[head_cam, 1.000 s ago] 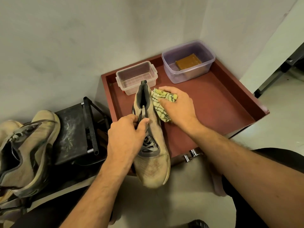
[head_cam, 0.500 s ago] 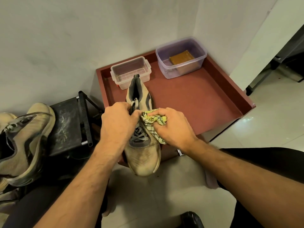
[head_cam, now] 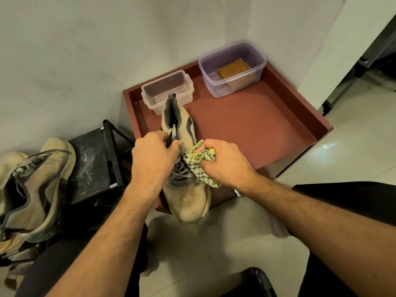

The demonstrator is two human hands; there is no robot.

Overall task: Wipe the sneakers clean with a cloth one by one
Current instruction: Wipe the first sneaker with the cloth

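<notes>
cloth [head_cam: 198,166] slid toeward, sneaker [head_cam: 186,189] gripped

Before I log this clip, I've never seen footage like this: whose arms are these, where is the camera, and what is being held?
There is no machine here: a person wears a camera on the head, looking down at their own hands. The left hand grips a beige sneaker by its laces and tongue. The right hand holds a bunched yellow cloth against the sneaker's side. Beyond lies a red tray with an empty clear box and a tub holding a brown block. More sneakers wait at left.
</notes>
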